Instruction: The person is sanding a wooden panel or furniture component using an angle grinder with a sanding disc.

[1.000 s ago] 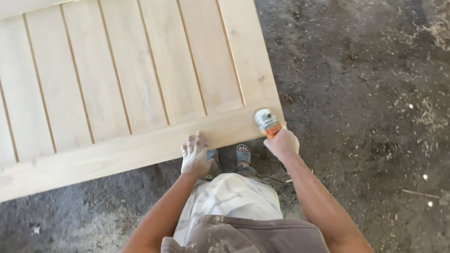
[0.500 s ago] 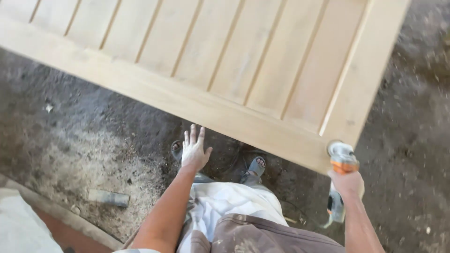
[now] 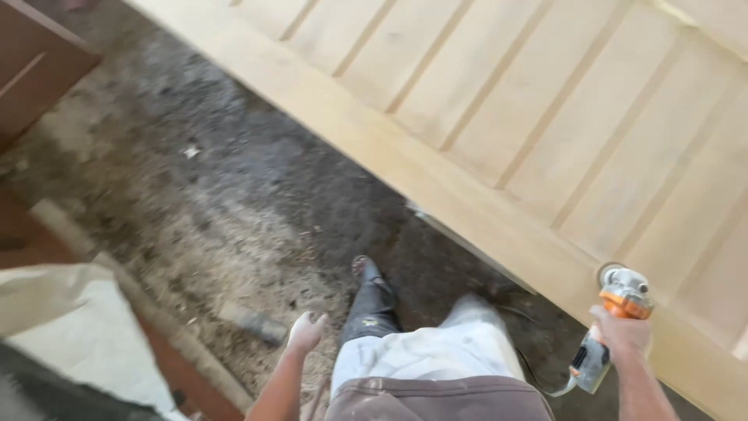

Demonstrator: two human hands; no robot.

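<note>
My right hand [image 3: 621, 331] grips an orange and grey angle grinder [image 3: 610, 320], whose head rests at the lower rail of a pale slatted wooden door panel [image 3: 545, 101] lying flat. My left hand [image 3: 305, 330] hangs free beside my hip with its fingers loosely curled, holding nothing and away from the panel. One sandalled foot [image 3: 366, 270] shows below the panel's edge, above my dusty light trousers [image 3: 425, 351].
The dark floor [image 3: 234, 187] is strewn with sawdust. A small grey block [image 3: 253, 323] lies near my left hand. A white cloth [image 3: 70, 327] sits at lower left beside a low kerb, and a brown wooden piece [image 3: 35, 70] stands at upper left.
My view has swung left, so the panel now runs to the upper right. My left hand came off the panel's rail and dropped to my side. The grinder stays at the rail.
</note>
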